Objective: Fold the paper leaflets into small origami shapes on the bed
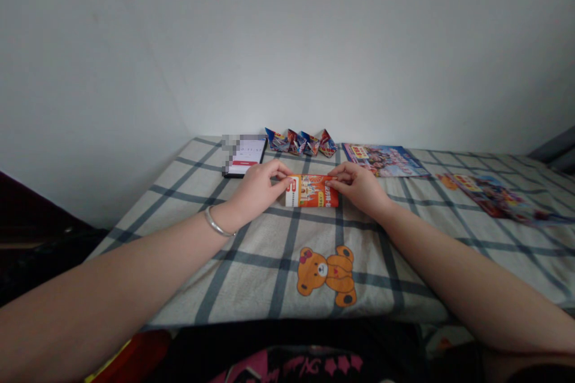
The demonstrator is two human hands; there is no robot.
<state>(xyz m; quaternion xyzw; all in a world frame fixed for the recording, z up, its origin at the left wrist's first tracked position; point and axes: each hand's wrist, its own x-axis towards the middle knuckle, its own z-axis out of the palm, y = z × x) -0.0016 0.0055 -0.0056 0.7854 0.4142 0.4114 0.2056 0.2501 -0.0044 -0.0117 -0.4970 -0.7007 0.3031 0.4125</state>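
A folded sheet of printed paper, orange and white with a castle picture, is held just above or on the checked cloth in front of me. My left hand pinches its upper left corner between thumb and fingers. At the upper right corner, my right hand grips the same paper. The fold runs along the far edge, as far as I can see. Behind the paper stand several folded paper shapes with pointed tips, blue and red.
A phone with a lit screen lies behind my left hand. Colourful printed leaflets lie at the back right, with more leaflets farther right. The checked tablecloth carries a printed bear. A white wall rises behind.
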